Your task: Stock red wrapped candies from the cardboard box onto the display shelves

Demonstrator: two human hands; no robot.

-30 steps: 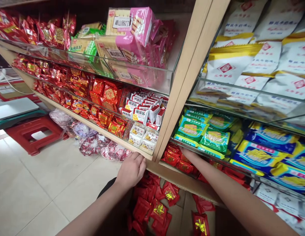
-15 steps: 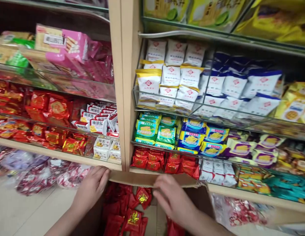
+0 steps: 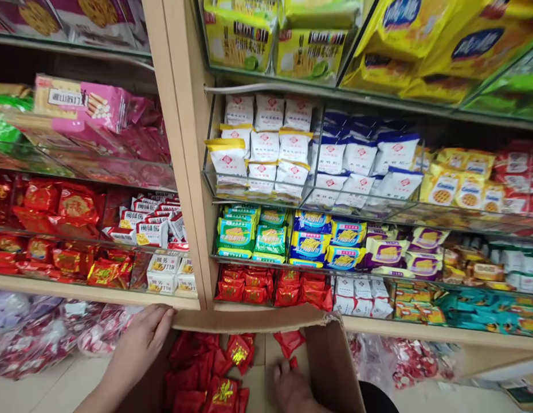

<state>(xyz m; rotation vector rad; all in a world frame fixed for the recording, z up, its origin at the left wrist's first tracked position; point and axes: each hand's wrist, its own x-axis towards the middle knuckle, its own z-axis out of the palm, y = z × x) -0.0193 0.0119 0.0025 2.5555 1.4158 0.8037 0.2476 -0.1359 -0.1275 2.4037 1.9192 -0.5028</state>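
Observation:
An open cardboard box [image 3: 249,320] sits in front of me, below the shelves. My left hand [image 3: 141,338] has its fingers curled over the box's far left rim. Inside lie several red snack packets [image 3: 238,351] with gold print, heaped mostly on the left side. Down in the box on the right is my right hand [image 3: 292,390], dim and a little blurred. Its fingers are closed, and a bit of a red packet [image 3: 293,362] shows at the fingertips. Just beyond it, another red packet [image 3: 289,342] rests against the far wall.
Compartments of similar red packets [image 3: 245,285] fill the bottom shelf behind the box. Above stand green packs [image 3: 236,234] and white packs [image 3: 227,158] behind clear panels. A wooden upright [image 3: 180,143] divides the shelves. Plastic bags of packets [image 3: 38,338] lie on the floor at left.
My right hand has come off the box's far rim and gone down into the box. The left hand stays on the rim. The view has tipped up and shifted right.

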